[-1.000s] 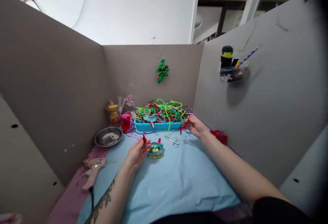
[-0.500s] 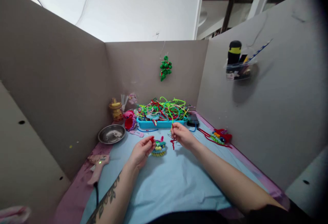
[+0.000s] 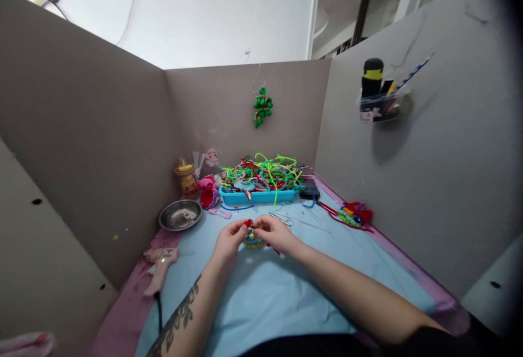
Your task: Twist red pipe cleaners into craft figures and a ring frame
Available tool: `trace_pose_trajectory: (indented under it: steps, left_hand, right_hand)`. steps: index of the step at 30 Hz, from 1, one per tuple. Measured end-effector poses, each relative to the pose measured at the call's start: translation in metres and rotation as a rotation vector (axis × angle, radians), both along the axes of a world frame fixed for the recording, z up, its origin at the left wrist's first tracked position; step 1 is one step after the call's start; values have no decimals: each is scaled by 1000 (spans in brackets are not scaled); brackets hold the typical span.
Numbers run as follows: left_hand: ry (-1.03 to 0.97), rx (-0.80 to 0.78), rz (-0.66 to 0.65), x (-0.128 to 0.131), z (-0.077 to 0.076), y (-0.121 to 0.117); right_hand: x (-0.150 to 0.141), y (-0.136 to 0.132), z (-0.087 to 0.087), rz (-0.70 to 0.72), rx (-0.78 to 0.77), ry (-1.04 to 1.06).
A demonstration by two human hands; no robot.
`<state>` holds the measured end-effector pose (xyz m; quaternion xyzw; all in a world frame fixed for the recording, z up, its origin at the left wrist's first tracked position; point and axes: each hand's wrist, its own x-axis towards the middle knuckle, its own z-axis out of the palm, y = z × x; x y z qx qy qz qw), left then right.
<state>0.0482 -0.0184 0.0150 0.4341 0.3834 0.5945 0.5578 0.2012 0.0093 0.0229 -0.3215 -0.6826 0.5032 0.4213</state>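
Counter (image 3: 310, 291), blue-covered, with things along its back and left edges and handwork at its middle.
A blue tray (image 3: 258, 199) of coloured strands (image 3: 263, 174) stands at the back edge; a metal bowl (image 3: 168, 218) and, nearer, a pink glue gun (image 3: 160, 274) sit by the left edge. The left hand (image 3: 229, 238) and right hand (image 3: 278, 234) are almost together, scissors (image 3: 283, 218) lying just behind the right. A yellow-and-blue woolly piece (image 3: 254, 244) shows between and below them, partly hidden. Above it, the left pinches a small red piece (image 3: 248, 223); the right seems pinched on a red strand (image 3: 274, 249), its tail hanging below. Best grip the red piece firmly near its edge, draw the strand evenly, and let its tail hang free of the woolly piece.
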Motion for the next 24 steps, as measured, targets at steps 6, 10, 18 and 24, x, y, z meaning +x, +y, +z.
trace_pose_trajectory:
  steps: [6,10,18,24]
  left_hand:
    - [-151,-79,43,4,1,-1]
    - [-183,-79,-1,10,3,-3]
    - [-150,-105,-90,13,2,-6]
    - [60,-65,-11,14,-3,-5]
  right_hand:
    - [6,-3,-1,-170,141,6]
    - [1,-8,1,-188,150,50]
    - [-4,-11,4,-238,79,146]
    - [-5,-14,0,-311,174,66]
